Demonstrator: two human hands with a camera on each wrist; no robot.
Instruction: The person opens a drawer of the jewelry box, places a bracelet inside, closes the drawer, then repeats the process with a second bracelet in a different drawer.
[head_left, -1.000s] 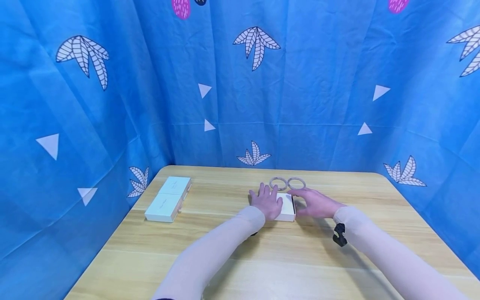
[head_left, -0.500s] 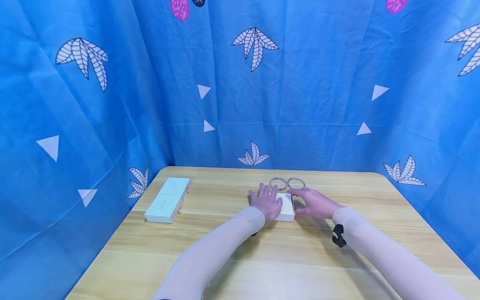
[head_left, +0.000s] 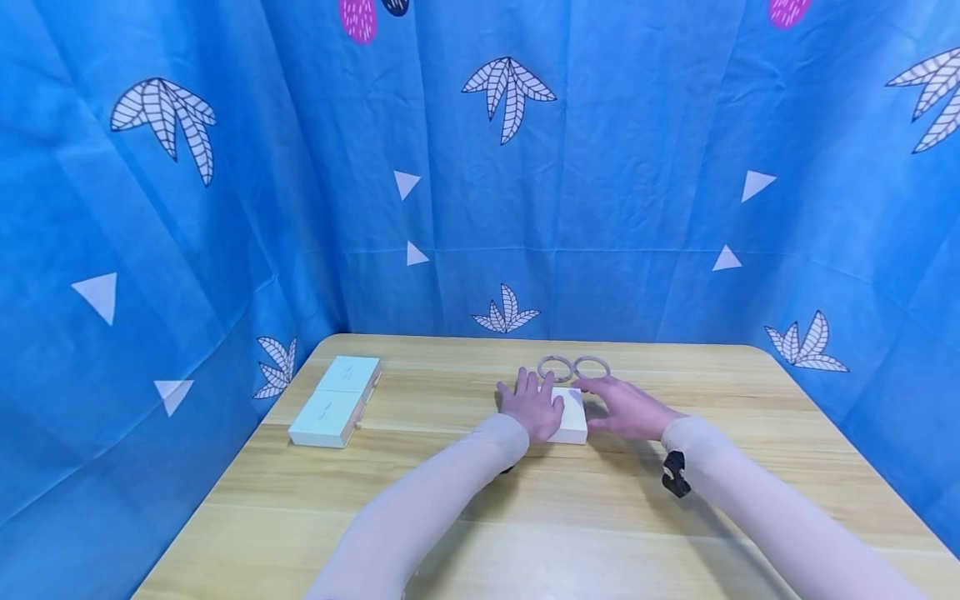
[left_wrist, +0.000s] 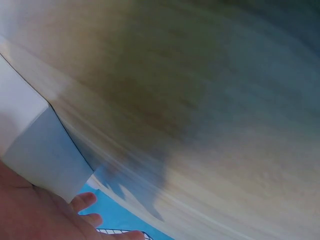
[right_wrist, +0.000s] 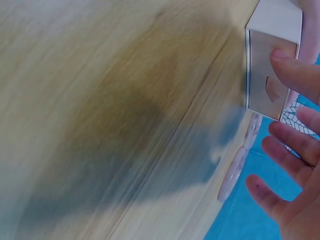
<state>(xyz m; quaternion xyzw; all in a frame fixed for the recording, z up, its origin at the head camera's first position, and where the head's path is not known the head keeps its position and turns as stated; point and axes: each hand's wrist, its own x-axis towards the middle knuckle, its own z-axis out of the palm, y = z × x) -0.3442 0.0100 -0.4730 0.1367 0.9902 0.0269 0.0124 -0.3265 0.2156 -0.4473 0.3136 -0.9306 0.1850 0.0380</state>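
A white drawer-style box [head_left: 570, 415] lies on the table in the head view. My left hand [head_left: 531, 410] rests on its left part, fingers straight and spread. In the left wrist view the palm [left_wrist: 40, 215] lies against the box's pale end [left_wrist: 50, 150]. My right hand [head_left: 626, 407] is at the box's right end, fingers loosely bent and apart. The right wrist view shows its thumb [right_wrist: 295, 72] at the drawer front [right_wrist: 260, 65], near a small ribbon-like tab [right_wrist: 272, 90]. Two pale bangles [head_left: 555, 368] lie just behind the box.
Two more white boxes [head_left: 336, 408] stand end to end at the table's left side, with a small tab at their right side. The wooden table [head_left: 480, 533] ends at a blue patterned curtain [head_left: 637, 167] behind and on both sides.
The dark edge at the box's right end has gone from the head view, and the drawer now looks flush. My right hand has moved slightly left; the left hand stays in place.
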